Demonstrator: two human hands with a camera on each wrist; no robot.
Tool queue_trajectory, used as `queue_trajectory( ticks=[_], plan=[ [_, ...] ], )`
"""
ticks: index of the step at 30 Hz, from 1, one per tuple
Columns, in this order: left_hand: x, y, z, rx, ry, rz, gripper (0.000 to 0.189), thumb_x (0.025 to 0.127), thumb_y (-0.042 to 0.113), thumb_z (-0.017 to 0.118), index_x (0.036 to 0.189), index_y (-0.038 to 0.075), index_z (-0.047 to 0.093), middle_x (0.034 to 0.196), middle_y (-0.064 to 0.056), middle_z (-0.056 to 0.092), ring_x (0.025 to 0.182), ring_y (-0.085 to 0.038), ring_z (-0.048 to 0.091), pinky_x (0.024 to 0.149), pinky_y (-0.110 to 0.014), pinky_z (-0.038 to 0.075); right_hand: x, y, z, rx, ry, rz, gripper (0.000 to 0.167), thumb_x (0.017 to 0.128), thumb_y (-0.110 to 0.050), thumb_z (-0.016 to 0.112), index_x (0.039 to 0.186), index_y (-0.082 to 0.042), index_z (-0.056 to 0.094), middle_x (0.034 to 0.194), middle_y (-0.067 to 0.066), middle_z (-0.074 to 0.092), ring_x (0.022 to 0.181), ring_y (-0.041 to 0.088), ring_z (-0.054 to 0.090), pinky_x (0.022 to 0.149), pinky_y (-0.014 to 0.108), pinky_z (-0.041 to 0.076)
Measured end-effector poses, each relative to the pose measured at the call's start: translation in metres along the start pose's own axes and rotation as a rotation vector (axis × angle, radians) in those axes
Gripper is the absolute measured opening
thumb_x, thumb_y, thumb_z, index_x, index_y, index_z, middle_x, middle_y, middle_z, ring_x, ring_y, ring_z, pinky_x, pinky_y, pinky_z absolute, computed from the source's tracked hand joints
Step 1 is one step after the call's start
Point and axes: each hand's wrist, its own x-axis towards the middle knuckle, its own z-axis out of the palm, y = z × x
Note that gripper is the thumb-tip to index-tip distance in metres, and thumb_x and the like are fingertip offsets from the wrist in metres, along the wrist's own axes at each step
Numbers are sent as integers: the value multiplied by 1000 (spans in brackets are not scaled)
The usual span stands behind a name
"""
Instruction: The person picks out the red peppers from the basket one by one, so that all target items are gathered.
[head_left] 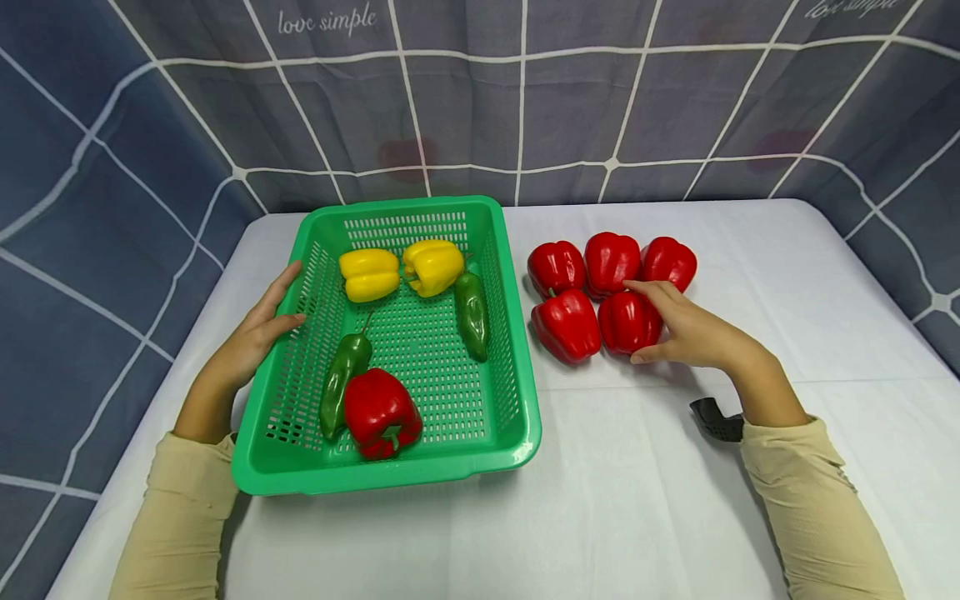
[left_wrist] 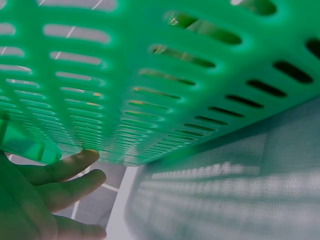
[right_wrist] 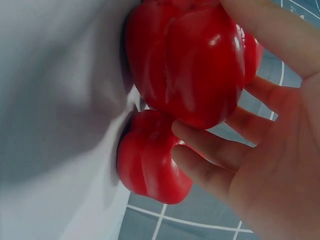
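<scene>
A green plastic basket (head_left: 386, 479) stands at the left. My left hand (head_left: 258, 329) grips its left rim, thumb and a fingertip over the edge; other fingers (left_wrist: 75, 187) extend along the outside wall. Inside lie two yellow bell peppers (head_left: 369, 275), two long green peppers (head_left: 471, 315) and one red bell pepper (head_left: 381, 414). Right of the basket, my right hand (head_left: 690, 329) spreads around the nearest right red bell pepper (head_left: 626, 323), its thumb and fingers on opposite sides. In the right wrist view that pepper (right_wrist: 185, 65) rests on the cloth; firm contact is unclear.
Several more red bell peppers (head_left: 566, 327) cluster against that one on the white tablecloth (head_left: 637, 500). A black curved object (head_left: 716, 419) sits by the right wrist. Grey checked fabric (head_left: 465, 108) stands behind the table and along its sides.
</scene>
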Motion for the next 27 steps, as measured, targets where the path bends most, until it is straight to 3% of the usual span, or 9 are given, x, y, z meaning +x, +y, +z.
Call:
queue_trajectory(
  ticks=[27],
  plan=[
    [0,-1,-1,0,5,4,65,95,5,35,148,17,0,153,-13,-6,132,-14,16,85,-5,31,4,-6,7,-4,18,-19,89,68,-17,79,141,-10,28,131,16,34,125,35,30,93,58,38]
  ],
)
